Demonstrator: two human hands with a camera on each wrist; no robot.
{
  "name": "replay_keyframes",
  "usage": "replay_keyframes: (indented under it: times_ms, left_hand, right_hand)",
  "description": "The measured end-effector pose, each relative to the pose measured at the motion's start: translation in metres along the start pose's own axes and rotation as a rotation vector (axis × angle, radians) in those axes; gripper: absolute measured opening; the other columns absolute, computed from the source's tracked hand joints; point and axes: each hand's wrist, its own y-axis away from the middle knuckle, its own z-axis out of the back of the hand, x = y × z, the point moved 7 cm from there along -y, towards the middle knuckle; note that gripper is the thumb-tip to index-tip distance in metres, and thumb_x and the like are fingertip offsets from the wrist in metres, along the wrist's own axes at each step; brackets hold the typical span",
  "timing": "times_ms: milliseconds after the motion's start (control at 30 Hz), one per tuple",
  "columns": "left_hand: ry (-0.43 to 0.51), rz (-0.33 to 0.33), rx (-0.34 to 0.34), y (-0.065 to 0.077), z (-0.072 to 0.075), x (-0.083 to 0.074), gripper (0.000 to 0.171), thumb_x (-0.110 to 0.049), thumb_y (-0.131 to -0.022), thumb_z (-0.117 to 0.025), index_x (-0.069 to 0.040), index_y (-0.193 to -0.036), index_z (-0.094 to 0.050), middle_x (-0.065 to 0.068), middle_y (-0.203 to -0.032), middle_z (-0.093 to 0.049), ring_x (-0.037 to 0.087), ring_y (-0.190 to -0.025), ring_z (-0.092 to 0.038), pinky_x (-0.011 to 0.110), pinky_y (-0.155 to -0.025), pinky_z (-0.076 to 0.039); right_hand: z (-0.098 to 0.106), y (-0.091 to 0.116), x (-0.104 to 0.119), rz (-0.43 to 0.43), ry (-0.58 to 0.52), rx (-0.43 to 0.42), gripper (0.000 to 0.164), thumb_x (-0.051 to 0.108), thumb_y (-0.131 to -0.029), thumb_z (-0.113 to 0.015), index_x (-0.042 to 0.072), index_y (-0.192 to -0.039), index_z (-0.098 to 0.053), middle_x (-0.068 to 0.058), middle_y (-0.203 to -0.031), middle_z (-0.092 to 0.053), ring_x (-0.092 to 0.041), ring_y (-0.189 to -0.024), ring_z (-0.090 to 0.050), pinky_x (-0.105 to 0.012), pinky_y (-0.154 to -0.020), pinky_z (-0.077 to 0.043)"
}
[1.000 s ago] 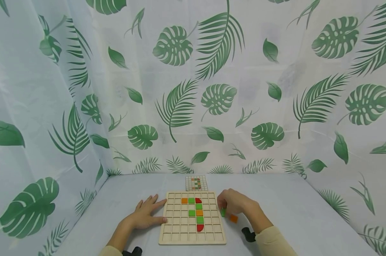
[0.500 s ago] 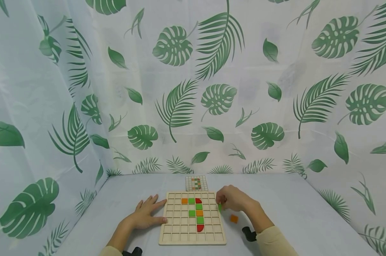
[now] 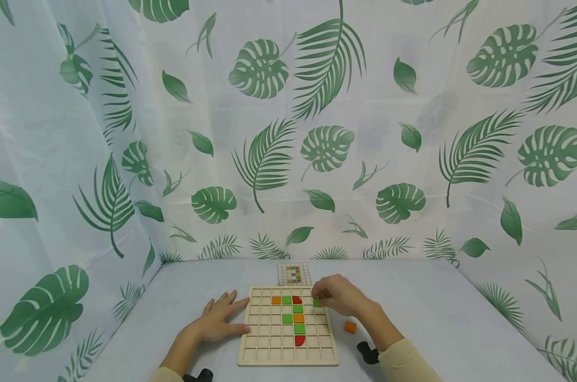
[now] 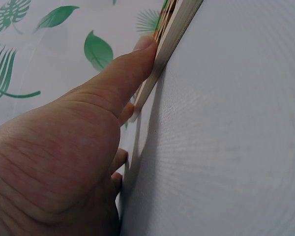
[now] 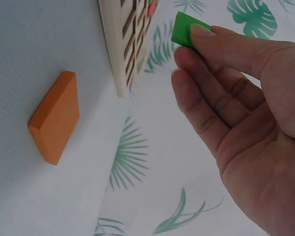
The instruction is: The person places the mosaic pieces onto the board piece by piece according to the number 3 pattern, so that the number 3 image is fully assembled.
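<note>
Between thumb and fingers, my right hand (image 3: 339, 295) pinches a green square tile (image 5: 186, 30), held above the upper right part of a wooden grid board (image 3: 269, 355). My left hand (image 3: 216, 320) lies with fingers spread at the board's left edge; in the left wrist view its thumb (image 4: 130, 64) touches the rim. Orange, green and red tiles sit in several of the board's cells, among them an orange tile (image 3: 299, 318) and a red rounded tile (image 3: 300, 340). One loose orange square tile (image 5: 59, 120) lies on the table right of the board.
Behind the board lies a small card (image 3: 294, 274) printed with a grid and coloured shapes. The pale table (image 3: 412, 297) meets a leaf-patterned curtain (image 3: 288, 159) at the back and sides. A black wrist device (image 3: 367, 352) sits at the right wrist.
My right hand has lifted the green tile from beside the board's right edge and carried it left over the board. The loose orange tile is now uncovered. My left hand has stayed put.
</note>
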Motion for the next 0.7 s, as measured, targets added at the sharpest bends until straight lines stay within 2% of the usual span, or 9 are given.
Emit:
replay_keyframes:
  times_ms: [167, 367, 700]
  left_hand:
    - [0.003, -0.002, 0.002, 0.0, 0.0, 0.0, 0.085, -0.069, -0.086, -0.072, -0.028, -0.157, -0.049, 0.021, -0.17, -0.028, 0.048, -0.159, -0.015, 0.074, -0.124, -0.003]
    - [0.002, 0.007, 0.003, -0.001, 0.0, 0.001, 0.085, -0.069, -0.086, -0.072, -0.028, -0.157, -0.049, 0.021, -0.17, -0.028, 0.048, -0.159, -0.015, 0.074, -0.124, -0.003]
    - [-0.005, 0.016, 0.004, -0.001, -0.001, 0.002, 0.085, -0.07, -0.085, -0.071, -0.028, -0.157, -0.049, 0.02, -0.17, -0.028, 0.048, -0.159, -0.015, 0.074, -0.124, -0.002]
  right_hand:
    - [0.0, -0.001, 0.005, -0.027, 0.002, -0.002, 0.013, 0.002, -0.09, -0.079, 0.01, -0.101, -0.079, 0.007, -0.09, -0.073, -0.007, -0.077, -0.059, -0.022, -0.072, -0.056]
    - [-0.002, -0.003, 0.016, 0.031, -0.016, 0.003, 0.015, 0.0, -0.091, -0.077, 0.009, -0.103, -0.079, 0.0, -0.095, -0.076, -0.005, -0.079, -0.062, -0.023, -0.074, -0.058]
    - [-0.009, -0.006, 0.025, 0.046, -0.002, 0.013, 0.019, -0.001, -0.093, -0.075, 0.01, -0.107, -0.08, 0.002, -0.101, -0.078, -0.002, -0.084, -0.064, -0.022, -0.077, -0.059]
